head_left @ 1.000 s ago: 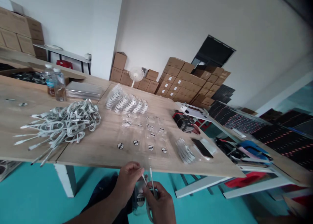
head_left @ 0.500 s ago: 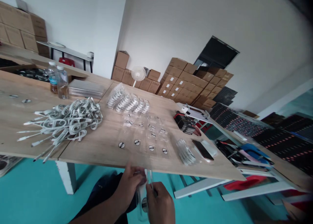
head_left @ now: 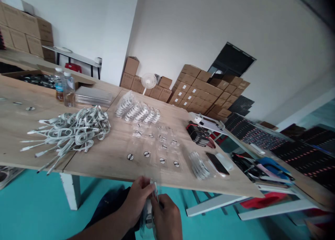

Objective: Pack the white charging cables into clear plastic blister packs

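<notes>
Apparently done: bagged cables [head_left: 138, 109], grouped toward the table's [head_left: 104, 163] far side; a further bundle [head_left: 199, 165] to the right. Apparently left: one heap of loose cables [head_left: 75, 128]; several flat bags [head_left: 166, 150] laid out. In work, at the near edge: one white cable [head_left: 154, 190], slim, with a clear bag [head_left: 148, 221], glossy, round-labelled (how far inside, cannot tell). Left hand [head_left: 139, 198]: pinched on the clear bag. Right hand [head_left: 168, 215]: curled closed around the white cable.

No text is legible: round stickers [head_left: 162, 160] on clear bags [head_left: 162, 154] and white labels [head_left: 194, 90] on cartons [head_left: 209, 87] are too small.
</notes>
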The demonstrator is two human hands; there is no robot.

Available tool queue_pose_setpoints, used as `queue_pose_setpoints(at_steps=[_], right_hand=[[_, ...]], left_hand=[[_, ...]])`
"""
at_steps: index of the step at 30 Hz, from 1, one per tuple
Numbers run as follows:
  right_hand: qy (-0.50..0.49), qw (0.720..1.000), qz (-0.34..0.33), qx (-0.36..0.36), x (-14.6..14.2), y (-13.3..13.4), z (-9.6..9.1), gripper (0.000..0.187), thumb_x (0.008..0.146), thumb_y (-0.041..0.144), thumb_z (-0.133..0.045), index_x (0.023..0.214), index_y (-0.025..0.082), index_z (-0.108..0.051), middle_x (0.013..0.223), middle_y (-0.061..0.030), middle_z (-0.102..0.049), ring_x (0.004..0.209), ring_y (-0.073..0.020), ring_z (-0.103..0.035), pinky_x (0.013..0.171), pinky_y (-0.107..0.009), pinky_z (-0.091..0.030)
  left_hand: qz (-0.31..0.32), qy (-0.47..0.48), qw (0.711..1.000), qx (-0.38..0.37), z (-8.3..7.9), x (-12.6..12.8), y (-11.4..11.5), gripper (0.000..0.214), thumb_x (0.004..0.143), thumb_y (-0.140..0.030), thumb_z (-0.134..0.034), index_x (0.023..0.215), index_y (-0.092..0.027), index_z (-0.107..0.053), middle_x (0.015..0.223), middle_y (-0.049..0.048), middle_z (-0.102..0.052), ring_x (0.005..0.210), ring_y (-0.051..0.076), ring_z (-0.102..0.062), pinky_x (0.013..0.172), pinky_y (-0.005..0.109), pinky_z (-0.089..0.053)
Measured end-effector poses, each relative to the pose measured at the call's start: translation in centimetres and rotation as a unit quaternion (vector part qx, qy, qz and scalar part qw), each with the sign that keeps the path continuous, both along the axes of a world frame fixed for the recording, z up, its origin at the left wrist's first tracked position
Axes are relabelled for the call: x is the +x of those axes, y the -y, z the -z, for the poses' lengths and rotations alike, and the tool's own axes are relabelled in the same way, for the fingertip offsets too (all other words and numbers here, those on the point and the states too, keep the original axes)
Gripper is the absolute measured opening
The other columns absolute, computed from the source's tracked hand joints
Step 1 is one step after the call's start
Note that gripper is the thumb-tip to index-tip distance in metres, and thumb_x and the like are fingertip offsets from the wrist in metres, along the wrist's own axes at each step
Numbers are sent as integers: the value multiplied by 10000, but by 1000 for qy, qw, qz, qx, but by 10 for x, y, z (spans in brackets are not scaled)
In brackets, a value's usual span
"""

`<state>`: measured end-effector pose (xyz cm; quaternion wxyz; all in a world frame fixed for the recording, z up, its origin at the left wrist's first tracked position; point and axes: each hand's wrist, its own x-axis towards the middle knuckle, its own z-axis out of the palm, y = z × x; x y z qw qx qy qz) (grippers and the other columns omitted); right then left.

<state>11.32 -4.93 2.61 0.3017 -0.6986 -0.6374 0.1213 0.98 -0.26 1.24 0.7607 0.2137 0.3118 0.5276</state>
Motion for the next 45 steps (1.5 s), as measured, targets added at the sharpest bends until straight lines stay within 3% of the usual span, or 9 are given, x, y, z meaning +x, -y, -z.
queue_pose_setpoints(at_steps=[5, 11, 15, 20, 26, 30, 35, 41, 45], right_hand=[[-26, 999, 18, 8, -9, -4, -2, 432, 897, 488, -479, 585, 214, -597, 547, -16, -632, 520, -153, -578, 516, -238, -382], [-9, 999, 11, 32, -10, -6, 4, 398, 890, 513, -500, 683, 220, -675, 606, -43, -696, 546, -177, -640, 522, -245, -423], [81, 993, 12, 85, -10, -4, 9, 393, 926, 487, -441, 752, 223, -674, 707, -66, -714, 638, -192, -681, 573, -249, -450], [198, 974, 27, 110, -11, -8, 9, 474, 976, 464, -330, 717, 214, -639, 713, -78, -683, 582, -184, -651, 521, -261, -394], [65, 992, 17, 103, -4, -9, 8, 437, 927, 556, -430, 857, 194, -664, 743, -76, -731, 622, -187, -680, 561, -244, -442], [20, 993, 33, 110, 1, -1, 4, 410, 948, 506, -413, 956, 185, -668, 758, -73, -736, 598, -184, -670, 546, -252, -454], [101, 972, 45, 209, 6, 3, -9, 402, 927, 499, -461, 840, 209, -726, 893, -112, -709, 824, -244, -648, 761, -348, -469], [-16, 988, 14, 152, 5, 1, -19, 381, 933, 472, -468, 765, 210, -689, 729, -49, -647, 658, -182, -581, 631, -291, -456], [-11, 990, 6, 139, 2, 0, -18, 358, 940, 431, -466, 757, 215, -684, 741, -41, -636, 684, -179, -576, 660, -289, -439]], left_hand=[[-44, -74, 995, 47, 8, 1, -4, 300, 642, -390, -779, 674, -167, -581, 610, -26, -572, 585, 122, -520, 580, 241, -402], [-78, -82, 993, 46, 3, -2, -10, 341, 631, -408, -777, 616, -176, -528, 537, -43, -523, 513, 118, -511, 524, 243, -399], [-72, -39, 996, 25, 2, 1, -13, 351, 599, -407, -801, 634, -174, -541, 541, -43, -538, 500, 117, -523, 526, 246, -410], [-59, 20, 998, -8, -1, 6, -15, 334, 584, -363, -815, 622, -173, -543, 521, -51, -517, 478, 90, -487, 498, 217, -370], [-26, 33, 998, 43, -20, -4, -16, 232, 588, -258, -803, 722, -159, -641, 645, -11, -602, 600, 114, -549, 601, 230, -429], [-15, -4, 997, 76, -21, -9, -17, 336, 564, -174, -793, 889, -161, -712, 782, 32, -682, 731, 163, -607, 715, 263, -455], [-2, -18, 998, 65, -27, -9, -14, 324, 559, -187, -786, 877, -143, -740, 709, 33, -685, 668, 160, -597, 678, 262, -441], [34, 43, 996, 71, -31, -11, -11, 209, 575, -205, -793, 763, -143, -726, 696, 42, -678, 688, 174, -609, 682, 274, -448], [84, 73, 993, 41, -32, -16, -8, 224, 601, -232, -798, 790, -153, -707, 798, 72, -705, 748, 194, -638, 677, 280, -460]])
